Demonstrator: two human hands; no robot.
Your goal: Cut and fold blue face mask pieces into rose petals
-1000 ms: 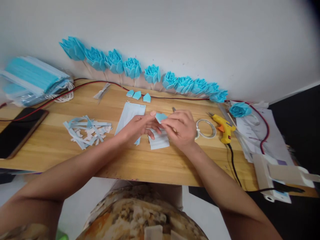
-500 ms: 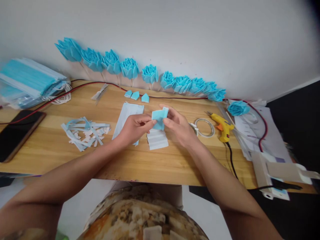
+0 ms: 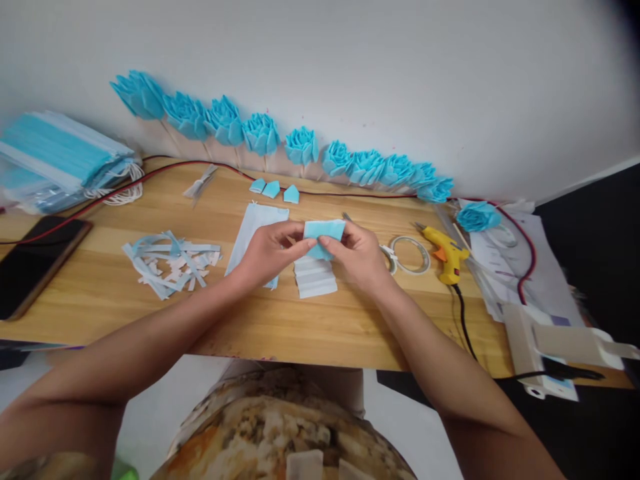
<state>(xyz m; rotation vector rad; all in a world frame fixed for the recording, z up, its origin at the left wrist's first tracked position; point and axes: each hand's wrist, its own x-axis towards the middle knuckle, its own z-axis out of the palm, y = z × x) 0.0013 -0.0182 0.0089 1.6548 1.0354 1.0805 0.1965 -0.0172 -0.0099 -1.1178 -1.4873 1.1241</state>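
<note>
Both hands are meeting over the middle of the wooden worktop [image 3: 310, 327]. The left hand [image 3: 267, 253] and the right hand [image 3: 360, 257] are each pinching one end of a small blue fabric piece [image 3: 323, 235], thumbs and fingertips closed on it, holding it just above the worktop. The piece is lying roughly level between them, its upper edge straight.

Directly at 6 o'clock from the blue fabric piece, a pleated white piece [image 3: 315, 278] is resting flat on the worktop, partly tucked under the hands. At 9 o'clock from the hands, a flat pale mask sheet [image 3: 250, 233] is lying with the left hand overlapping its lower part. Further out at 9 o'clock a heap of cut strips [image 3: 167, 261] is sitting, and beyond that a dark phone [image 3: 35, 263] is lying near the worktop's left edge.

At 12 o'clock from the hands, three small folded blue petals [image 3: 274, 190] are lying in a row. Behind them a line of blue fabric roses [image 3: 300, 147] is leaning against the white wall. At 10 o'clock a stack of blue face masks [image 3: 55, 157] is sitting in the far corner, ear loops spilling out.

At 3 o'clock from the right hand a ring of tape [image 3: 413, 257] is lying flat, and just beyond it a yellow glue gun [image 3: 445, 250] is resting with its black cord trailing off the front edge. A single blue rose [image 3: 475, 217] is lying past the gun on some papers.
</note>
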